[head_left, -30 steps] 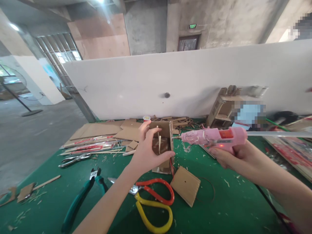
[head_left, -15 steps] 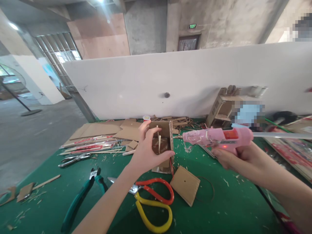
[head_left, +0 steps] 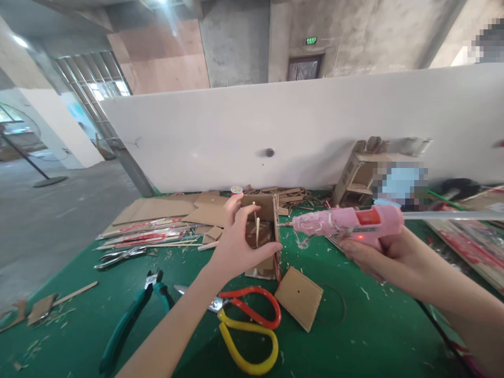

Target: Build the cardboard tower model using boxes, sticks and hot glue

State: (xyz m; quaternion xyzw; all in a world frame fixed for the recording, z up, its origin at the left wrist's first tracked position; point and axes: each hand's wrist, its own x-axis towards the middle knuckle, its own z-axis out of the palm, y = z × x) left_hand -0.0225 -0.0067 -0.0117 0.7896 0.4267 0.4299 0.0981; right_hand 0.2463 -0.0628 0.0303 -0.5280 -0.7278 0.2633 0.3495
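Observation:
My left hand [head_left: 240, 239] holds a small open cardboard box [head_left: 264, 266], its thumb on the box's right edge and its fingers curled over the left side. Inside the box a thin wooden stick [head_left: 258, 232] stands up. Wrapped around the grip of a pink hot glue gun [head_left: 346, 223] is my right hand [head_left: 384, 257]. The gun's metal nozzle points left at the box's right wall; whether it touches is hard to tell. A clear glue stick [head_left: 452, 216] extends from its back, and a small light glows red.
Red-and-yellow-handled scissors [head_left: 252, 362], green-handled cutters [head_left: 126, 325] and a cardboard square with a hole [head_left: 301, 299] lie in front. Pliers [head_left: 120, 257], packaged sticks [head_left: 157, 231] and cardboard sheets [head_left: 157, 210] lie left. A taller cardboard structure [head_left: 356, 176] stands back right by a white partition [head_left: 212, 136].
The glue gun shifted slightly right, then back left, its nozzle staying by the box's right wall. My left hand and the box have kept their place.

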